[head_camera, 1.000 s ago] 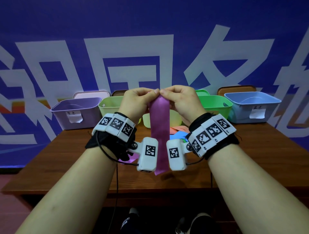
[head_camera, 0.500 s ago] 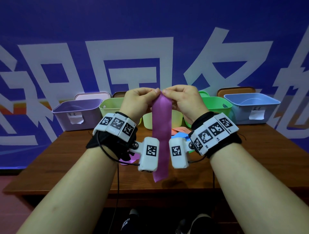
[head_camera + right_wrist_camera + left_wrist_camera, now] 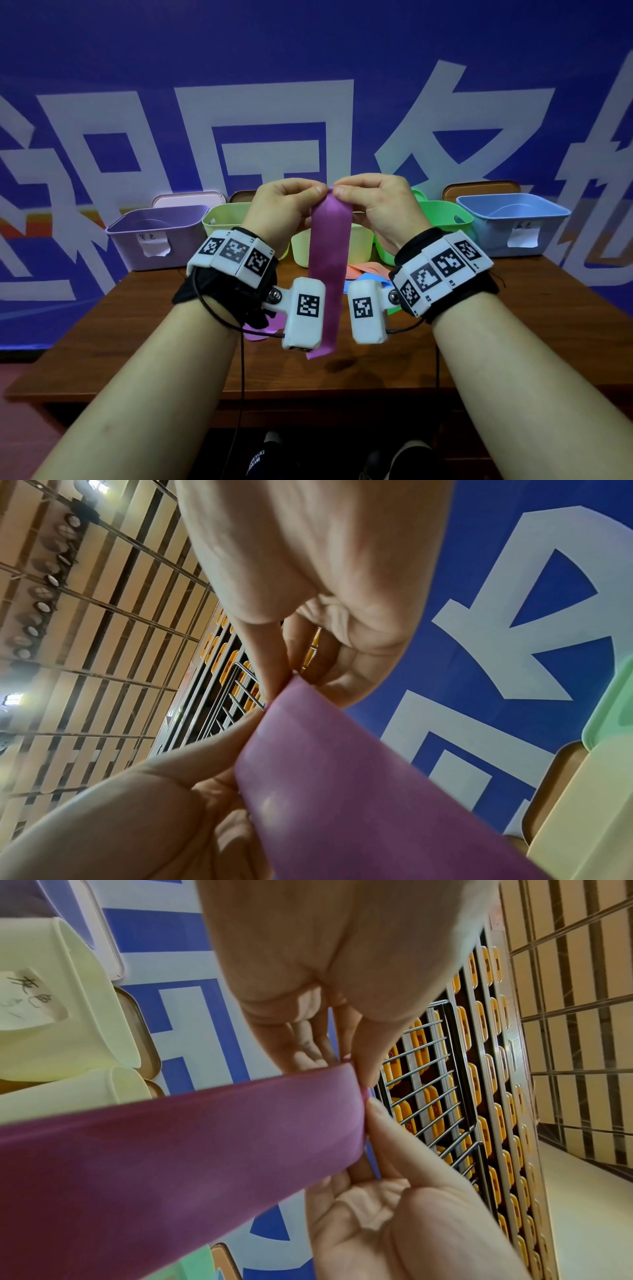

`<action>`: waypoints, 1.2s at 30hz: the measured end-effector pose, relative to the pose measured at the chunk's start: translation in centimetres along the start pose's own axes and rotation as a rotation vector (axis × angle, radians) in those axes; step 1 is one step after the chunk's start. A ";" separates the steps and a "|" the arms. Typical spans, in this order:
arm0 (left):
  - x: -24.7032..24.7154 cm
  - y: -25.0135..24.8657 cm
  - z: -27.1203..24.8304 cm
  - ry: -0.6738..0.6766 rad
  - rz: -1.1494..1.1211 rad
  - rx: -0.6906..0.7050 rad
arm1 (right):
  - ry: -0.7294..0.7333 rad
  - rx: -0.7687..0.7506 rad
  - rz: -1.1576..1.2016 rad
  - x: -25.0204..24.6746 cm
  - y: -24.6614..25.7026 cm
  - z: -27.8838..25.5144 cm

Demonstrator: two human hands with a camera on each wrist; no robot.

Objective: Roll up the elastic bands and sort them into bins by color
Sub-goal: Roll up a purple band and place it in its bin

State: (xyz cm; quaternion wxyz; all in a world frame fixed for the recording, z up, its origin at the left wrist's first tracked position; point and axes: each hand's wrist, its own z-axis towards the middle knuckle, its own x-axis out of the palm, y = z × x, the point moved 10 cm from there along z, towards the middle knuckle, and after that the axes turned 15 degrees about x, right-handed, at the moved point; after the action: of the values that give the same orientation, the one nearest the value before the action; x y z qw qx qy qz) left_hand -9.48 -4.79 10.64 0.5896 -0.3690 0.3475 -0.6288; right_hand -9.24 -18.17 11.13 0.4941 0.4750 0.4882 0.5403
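Fingers of the left hand (image 3: 286, 205) and right hand (image 3: 375, 202) pinch one purple band (image 3: 327, 270) by its top edge. Five bins stand on the table (image 3: 531, 308): one purple bin (image 3: 154, 236), three green, one blue bin (image 3: 513, 222).

Two hands are seen: left hand (image 3: 286, 205), right hand (image 3: 373, 202) | one purple band (image 3: 327, 270) is held up | five bins are counted on the table (image 3: 137, 329): purple bin (image 3: 154, 236), lime bin (image 3: 222, 219), yellow bin (image 3: 359, 243), green bin (image 3: 442, 216), blue bin (image 3: 513, 222) | loose bands (image 3: 366, 270) lie partly hidden, number unclear.
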 end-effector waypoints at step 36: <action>-0.3 2.1 -0.1 -0.057 -0.039 0.007 | 0.087 0.072 0.067 0.7 -2.3 1.5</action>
State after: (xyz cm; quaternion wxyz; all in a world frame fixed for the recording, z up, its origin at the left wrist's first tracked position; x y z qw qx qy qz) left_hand -8.53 -4.63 8.76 0.5881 -0.3914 0.3212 -0.6307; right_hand -7.64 -17.28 8.95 0.4366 0.4846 0.5119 0.5590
